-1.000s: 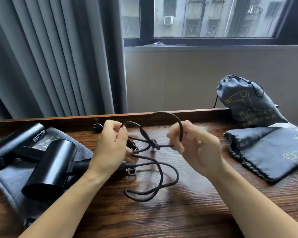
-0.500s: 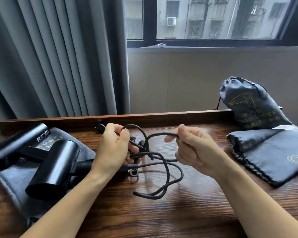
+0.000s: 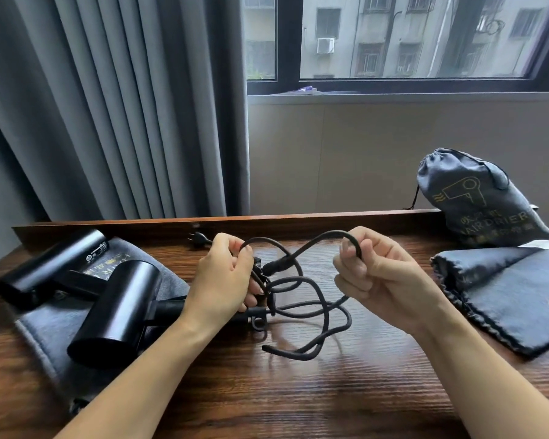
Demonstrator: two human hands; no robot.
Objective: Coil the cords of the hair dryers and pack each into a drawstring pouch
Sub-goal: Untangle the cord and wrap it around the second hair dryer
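— Cord (image 3: 311, 299): where is it lying?
— It is looping above the wooden table (image 3: 330, 403), running from the nearer hair dryer (image 3: 114, 315).
— Hands?
— Left hand (image 3: 225, 277) is gripping gathered loops; right hand (image 3: 374, 274) is clenching around one strand.
— Pouches?
— Filled pouch (image 3: 479, 201) is standing behind a flat pouch (image 3: 514, 296).

Surface: dark brown wood-grain surface (image 3: 298, 400) with a raised back rim.
Left side: flat grey fabric pouch (image 3: 45, 337) lying on it, with two black cylindrical hair dryers (image 3: 114, 315) on top.
Centre: loose loops of black cord (image 3: 314, 315).
Back edge: black plug (image 3: 198, 239).
Right side: flat grey drawstring pouch (image 3: 514, 299); behind it, a filled grey drawstring pouch (image 3: 476, 201).
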